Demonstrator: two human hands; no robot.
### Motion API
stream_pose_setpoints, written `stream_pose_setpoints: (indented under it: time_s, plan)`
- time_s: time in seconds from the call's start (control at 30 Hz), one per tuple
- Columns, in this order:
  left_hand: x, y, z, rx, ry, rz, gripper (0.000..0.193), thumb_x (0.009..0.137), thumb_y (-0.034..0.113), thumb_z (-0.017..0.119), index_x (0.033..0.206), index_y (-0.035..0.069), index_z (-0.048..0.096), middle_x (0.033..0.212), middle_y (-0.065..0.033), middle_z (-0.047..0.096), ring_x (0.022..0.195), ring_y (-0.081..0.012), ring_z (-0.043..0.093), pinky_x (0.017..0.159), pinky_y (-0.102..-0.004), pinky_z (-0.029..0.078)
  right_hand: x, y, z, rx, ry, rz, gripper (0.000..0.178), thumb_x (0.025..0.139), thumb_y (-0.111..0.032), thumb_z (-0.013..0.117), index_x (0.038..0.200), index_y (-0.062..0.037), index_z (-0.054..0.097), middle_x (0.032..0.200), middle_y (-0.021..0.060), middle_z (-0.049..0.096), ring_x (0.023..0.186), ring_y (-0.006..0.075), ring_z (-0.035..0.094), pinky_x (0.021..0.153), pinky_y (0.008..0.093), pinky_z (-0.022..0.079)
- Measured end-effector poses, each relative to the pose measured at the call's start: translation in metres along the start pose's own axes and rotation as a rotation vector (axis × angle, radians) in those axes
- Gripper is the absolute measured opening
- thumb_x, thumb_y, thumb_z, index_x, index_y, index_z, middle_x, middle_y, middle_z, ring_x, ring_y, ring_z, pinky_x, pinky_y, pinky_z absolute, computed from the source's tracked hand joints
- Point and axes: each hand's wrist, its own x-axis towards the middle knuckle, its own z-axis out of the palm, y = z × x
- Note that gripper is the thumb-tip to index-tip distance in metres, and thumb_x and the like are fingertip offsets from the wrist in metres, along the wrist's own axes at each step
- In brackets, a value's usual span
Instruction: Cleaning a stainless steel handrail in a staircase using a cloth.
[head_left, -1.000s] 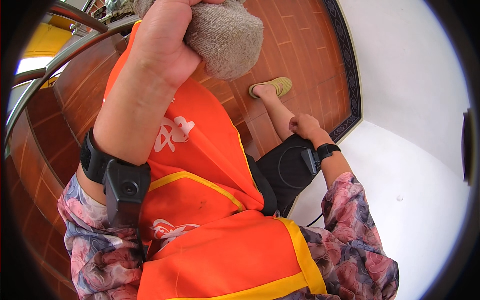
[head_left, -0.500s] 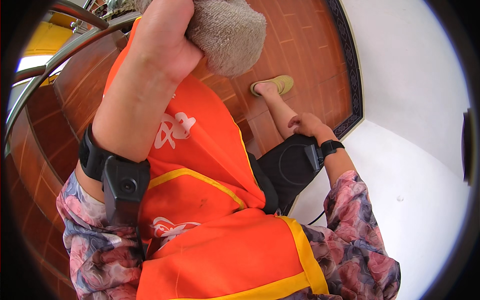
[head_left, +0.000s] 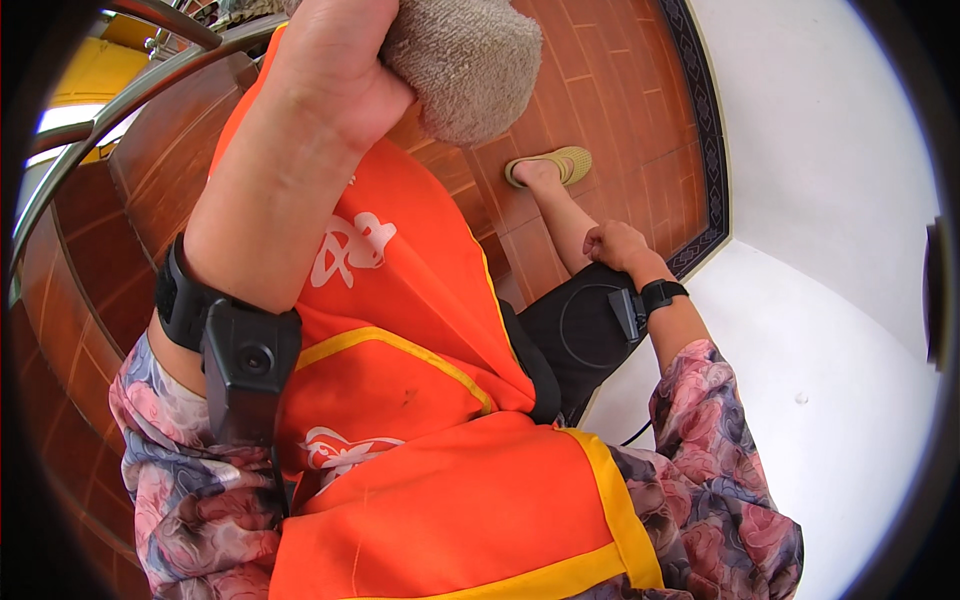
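Observation:
My left hand is raised at the top of the view and closed on a grey-beige terry cloth. The cloth bulges out past the thumb side in a thick bunch. Most of the left fingers are hidden behind the wrist or cut off by the top edge. My right hand lies at my bent knee, its fingers curled in loosely, with nothing to be seen in them. Black trouser cloth covers the thigh below that hand.
Reddish-brown stairs descend on the left, beside a curved metal handrail. A tiled floor with a dark patterned border meets the white wall on the right. My foot wears a yellow-green slipper. An orange apron hangs over my front.
My left hand and the cloth have shifted slightly up and to the right. The right hand's fingers have curled in more, while it stays at the knee.

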Motion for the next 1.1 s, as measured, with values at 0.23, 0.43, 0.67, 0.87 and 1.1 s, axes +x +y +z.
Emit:
stream_pose_setpoints:
  time_s: [0.23, 0.43, 0.67, 0.87, 1.1]
  plan:
    - [-0.008, 0.003, 0.007, 0.006, 0.098, -0.019, 0.015, 0.076, 0.000, 0.046, 0.091, 0.001, 0.045, 0.082, -0.0106, 0.054, 0.070, -0.0202, 0.058, 0.062, -0.0336, 0.052, -0.001, -0.004, -0.002, -0.034, -0.006, 0.007, 0.012, 0.070, -0.015, 0.064, 0.080, -0.0189, 0.069, 0.094, 0.0060, 0.063, 0.092, 0.0255, 0.060, 0.077, 0.0367, 0.048]
    - [-0.007, -0.004, 0.002, -0.005, 0.026, 0.054, 0.016, 0.076, 0.000, 0.046, 0.092, 0.002, 0.044, 0.082, -0.0106, 0.053, 0.070, -0.0205, 0.057, 0.063, -0.0343, 0.052, 0.002, -0.002, 0.002, -0.052, -0.006, 0.010, 0.013, 0.072, -0.014, 0.062, 0.082, -0.0186, 0.069, 0.096, 0.0067, 0.062, 0.095, 0.0263, 0.060, 0.079, 0.0374, 0.048]
    - [-0.005, 0.002, 0.005, -0.016, 0.038, 0.005, 0.016, 0.076, 0.000, 0.046, 0.091, 0.002, 0.045, 0.080, -0.0107, 0.054, 0.069, -0.0211, 0.057, 0.063, -0.0342, 0.052, -0.001, -0.006, 0.002, -0.142, 0.063, -0.011, 0.013, 0.072, -0.014, 0.060, 0.082, -0.0147, 0.068, 0.094, 0.0095, 0.063, 0.092, 0.0268, 0.061, 0.079, 0.0381, 0.049]
    - [-0.005, 0.003, 0.007, 0.000, 0.080, -0.021, 0.016, 0.076, 0.000, 0.046, 0.091, 0.001, 0.045, 0.081, -0.0108, 0.054, 0.070, -0.0212, 0.057, 0.063, -0.0339, 0.052, 0.002, -0.006, 0.011, -0.191, 0.169, 0.002, 0.012, 0.071, -0.016, 0.061, 0.081, -0.0133, 0.067, 0.084, 0.0103, 0.065, 0.083, 0.0283, 0.062, 0.075, 0.0391, 0.049]
    - [-0.019, 0.007, 0.004, 0.001, 0.047, 0.105, 0.017, 0.076, 0.000, 0.047, 0.092, 0.001, 0.045, 0.083, -0.0117, 0.054, 0.072, -0.0216, 0.058, 0.064, -0.0346, 0.052, 0.009, -0.002, -0.002, -0.040, 0.157, -0.027, 0.022, 0.072, -0.023, 0.062, 0.090, -0.0125, 0.067, 0.096, 0.0142, 0.064, 0.090, 0.0294, 0.062, 0.079, 0.0385, 0.049]
